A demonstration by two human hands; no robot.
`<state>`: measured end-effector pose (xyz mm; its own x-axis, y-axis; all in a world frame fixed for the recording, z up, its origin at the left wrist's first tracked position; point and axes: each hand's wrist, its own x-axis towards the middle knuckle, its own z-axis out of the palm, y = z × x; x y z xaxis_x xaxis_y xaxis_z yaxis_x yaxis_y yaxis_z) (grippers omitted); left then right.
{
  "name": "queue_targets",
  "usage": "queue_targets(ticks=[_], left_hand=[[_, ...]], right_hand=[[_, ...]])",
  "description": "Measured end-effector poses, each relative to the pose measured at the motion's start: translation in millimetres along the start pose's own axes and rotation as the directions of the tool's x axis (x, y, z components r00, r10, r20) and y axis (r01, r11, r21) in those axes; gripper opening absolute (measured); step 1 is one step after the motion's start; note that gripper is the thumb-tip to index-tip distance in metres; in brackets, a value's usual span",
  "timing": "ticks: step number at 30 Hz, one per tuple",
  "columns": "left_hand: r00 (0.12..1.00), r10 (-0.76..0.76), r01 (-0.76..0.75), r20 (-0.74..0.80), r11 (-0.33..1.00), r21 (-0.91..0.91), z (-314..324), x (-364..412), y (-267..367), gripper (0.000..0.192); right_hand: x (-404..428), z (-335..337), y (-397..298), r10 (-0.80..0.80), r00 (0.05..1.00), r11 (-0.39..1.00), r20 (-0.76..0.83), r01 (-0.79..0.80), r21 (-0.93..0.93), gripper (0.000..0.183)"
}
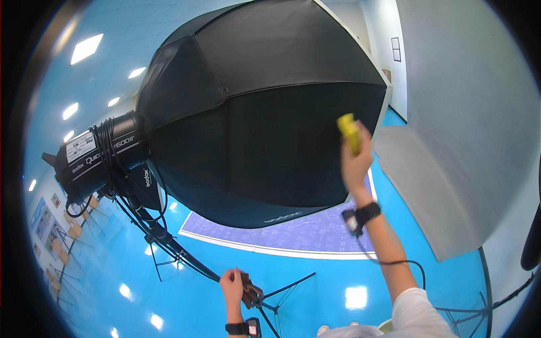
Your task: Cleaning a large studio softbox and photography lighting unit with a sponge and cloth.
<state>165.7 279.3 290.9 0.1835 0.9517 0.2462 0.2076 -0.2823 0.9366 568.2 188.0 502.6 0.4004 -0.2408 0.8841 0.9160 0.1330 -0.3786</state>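
My right hand (358,158) is raised in front of the lower right side of a large black Godox softbox (274,126), closed on a yellow cloth or sponge (349,132); whether it touches the fabric I cannot tell. Low in the view, my left hand (232,285) holds a crumpled brown cloth (250,290) beside the light stand (186,255). A black Godox studio flash (105,148), wrapped in coiled cable, is mounted at the softbox's left end. Both wrists wear black straps with small devices.
The stand's tripod legs (291,285) spread over the glossy blue floor (203,304). Below the softbox lies a purple mat (296,236) with white edging. A grey backdrop (460,126) hangs at the right and runs onto the floor. Another stand (482,312) is lower right; easels (74,230) line the left wall.
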Motion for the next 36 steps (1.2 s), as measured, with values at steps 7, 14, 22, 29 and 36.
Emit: queue_targets(ticks=[7,14,22,29,36], left_hand=[[0.992,-0.125,0.122,0.028,0.989,0.089,13,-50,-43,0.027],[0.993,-0.102,0.098,0.054,0.993,0.063,26,-49,-37,0.025],[0.99,-0.139,0.135,0.001,0.963,0.234,-5,-79,-84,0.025],[0.968,-0.246,0.25,-0.042,0.952,0.178,-14,-104,-80,0.027],[0.964,-0.261,0.267,-0.057,0.937,0.227,-26,-111,-91,0.026]], right_hand=[[56,67,-1,0.112,0.94,0.983,-0.321,-0.152,-0.1,0.043],[-112,74,-92,-0.823,0.477,0.568,0.309,0.685,0.456,0.032],[-72,14,10,-0.444,0.85,0.886,0.282,0.37,0.279,0.024],[-6,6,93,0.282,0.911,0.905,-0.3,-0.356,-0.231,0.031],[-73,71,-53,0.125,0.992,0.992,0.025,-0.125,-0.016,0.044]])
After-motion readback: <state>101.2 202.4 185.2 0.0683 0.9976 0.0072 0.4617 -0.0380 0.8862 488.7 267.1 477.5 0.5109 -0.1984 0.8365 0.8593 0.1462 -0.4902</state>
